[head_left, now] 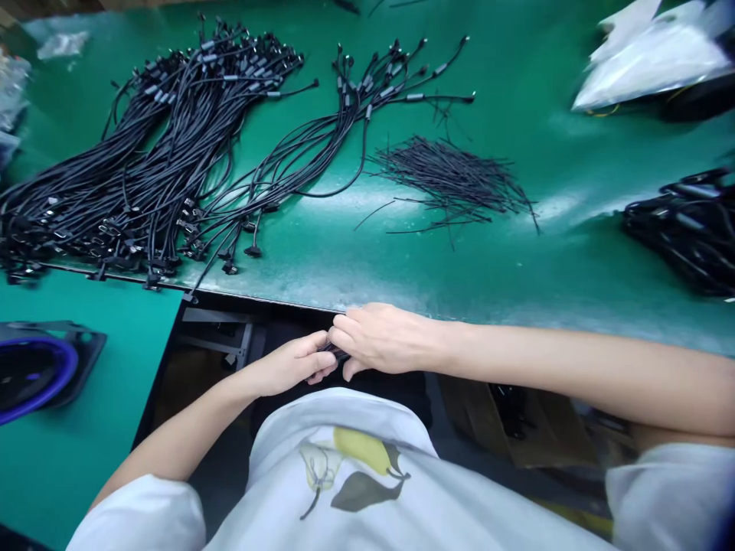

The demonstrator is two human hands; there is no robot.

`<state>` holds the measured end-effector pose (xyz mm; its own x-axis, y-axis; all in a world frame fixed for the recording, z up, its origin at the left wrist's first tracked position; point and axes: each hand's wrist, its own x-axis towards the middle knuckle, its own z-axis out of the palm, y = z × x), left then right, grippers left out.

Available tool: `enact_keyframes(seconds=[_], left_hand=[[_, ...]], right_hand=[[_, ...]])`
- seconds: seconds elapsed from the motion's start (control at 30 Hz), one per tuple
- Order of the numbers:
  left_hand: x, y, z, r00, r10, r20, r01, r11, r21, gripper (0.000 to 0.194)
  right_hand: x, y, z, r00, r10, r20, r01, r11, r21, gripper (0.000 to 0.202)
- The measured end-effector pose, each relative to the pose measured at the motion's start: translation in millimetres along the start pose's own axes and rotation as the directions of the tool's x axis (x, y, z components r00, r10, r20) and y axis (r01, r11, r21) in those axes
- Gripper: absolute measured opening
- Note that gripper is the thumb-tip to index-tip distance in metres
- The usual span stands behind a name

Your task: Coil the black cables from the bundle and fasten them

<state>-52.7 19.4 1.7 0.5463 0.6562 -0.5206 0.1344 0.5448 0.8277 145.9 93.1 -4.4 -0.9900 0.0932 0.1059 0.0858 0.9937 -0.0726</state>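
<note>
My left hand point(307, 361) and my right hand point(373, 337) meet just in front of the table edge, close to my body. Both are closed around a black cable point(335, 351), of which only a short dark piece shows between the fingers; the rest is hidden. Beyond them on the green table point(321, 252) lies a loose heap of thin black twist ties point(453, 176). Left of the ties a small bunch of black cables point(321, 145) is spread out, with grey sleeves near the far connectors.
A large pile of black cables point(172, 145) covers the table's left side. Coiled black cables point(686, 222) lie at the right edge, below white plastic bags point(654, 65). A blue-rimmed object point(40, 371) sits on the lower left table. Under the table stands a cardboard box point(540, 436).
</note>
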Motion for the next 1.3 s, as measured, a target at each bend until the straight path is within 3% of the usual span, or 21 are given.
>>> enact_keyframes(seconds=[0.1, 0.23, 0.37, 0.47, 0.53, 0.6, 0.67, 0.73, 0.83, 0.9, 0.97, 1.03, 1.1, 1.13, 1.2, 1.23, 1.3], left_hand=[[0, 0, -3.2, 0.999, 0.021, 0.037, -0.024, 0.996, 0.087, 0.03], [3, -2, -8.1, 0.987, 0.057, 0.152, -0.039, 0.993, -0.115, 0.043], [10, 1, -9.3, 0.991, 0.077, 0.106, -0.061, 0.986, -0.152, 0.041], [17, 2, -6.0, 0.996, 0.074, -0.057, -0.073, 0.997, 0.033, 0.032], [21, 2, -2.9, 0.985, 0.085, -0.148, -0.057, 0.981, 0.187, 0.027], [24, 1, -0.2, 0.979, 0.1, -0.179, -0.043, 0.953, 0.3, 0.026], [26, 2, 1.4, 0.98, 0.099, -0.172, -0.035, 0.94, 0.339, 0.026], [28, 6, 2.1, 0.98, 0.094, -0.173, -0.039, 0.954, 0.297, 0.029], [29, 12, 3.9, 0.987, 0.054, -0.149, -0.037, 0.993, 0.112, 0.038], [30, 15, 6.2, 0.993, 0.015, -0.119, -0.009, 0.999, 0.048, 0.043], [30, 15, 8.0, 0.987, 0.033, -0.16, -0.007, 0.987, 0.161, 0.044], [30, 13, 7.7, 0.944, 0.165, -0.286, -0.048, 0.926, 0.373, 0.039], [30, 10, 5.0, 0.856, 0.3, -0.422, -0.058, 0.865, 0.499, 0.033], [31, 10, 3.0, 0.819, 0.323, -0.474, -0.059, 0.869, 0.492, 0.032], [34, 10, -0.8, 0.803, 0.275, -0.529, -0.083, 0.93, 0.357, 0.033], [37, 11, -2.1, 0.818, 0.227, -0.528, -0.107, 0.963, 0.248, 0.035], [43, 16, -3.4, 0.852, 0.146, -0.503, -0.161, 0.987, 0.014, 0.037]], right_hand=[[-1, -3, 0, 0.999, 0.026, -0.027, -0.025, 0.999, 0.045, 0.033], [0, 2, -7, 0.985, -0.053, -0.163, 0.048, 0.998, -0.032, 0.024], [-4, 7, -11, 0.977, -0.035, -0.209, 0.028, 0.999, -0.035, 0.025], [-5, 4, -14, 0.988, 0.133, -0.073, -0.128, 0.99, 0.062, 0.022], [-5, 1, -18, 0.966, 0.245, 0.08, -0.252, 0.963, 0.098, 0.02], [-5, 0, -25, 0.925, 0.305, 0.225, -0.337, 0.934, 0.119, 0.018], [-6, 3, -31, 0.909, 0.29, 0.301, -0.35, 0.921, 0.172, 0.013], [-9, 6, -33, 0.935, 0.253, 0.248, -0.304, 0.933, 0.195, 0.012], [-13, 8, -28, 0.989, 0.151, 0.0, -0.151, 0.987, 0.055, 0.024], [-16, 9, -23, 0.992, 0.06, -0.111, -0.065, 0.997, -0.045, 0.031], [-23, 19, -21, 0.989, -0.003, -0.148, 0.0, 1.0, -0.025, 0.029], [-41, 46, -25, 0.981, 0.052, -0.186, -0.038, 0.997, 0.074, 0.026], [-71, 90, -32, 0.914, 0.306, -0.266, -0.273, 0.95, 0.152, 0.029], [-90, 117, -35, 0.8, 0.506, -0.321, -0.48, 0.862, 0.162, 0.032], [-129, 169, -37, 0.455, 0.785, -0.42, -0.826, 0.549, 0.131, 0.031], [-146, 191, -35, 0.36, 0.839, -0.408, -0.898, 0.431, 0.093, 0.028], [-170, 222, -29, 0.308, 0.885, -0.35, -0.94, 0.339, 0.028, 0.028]])
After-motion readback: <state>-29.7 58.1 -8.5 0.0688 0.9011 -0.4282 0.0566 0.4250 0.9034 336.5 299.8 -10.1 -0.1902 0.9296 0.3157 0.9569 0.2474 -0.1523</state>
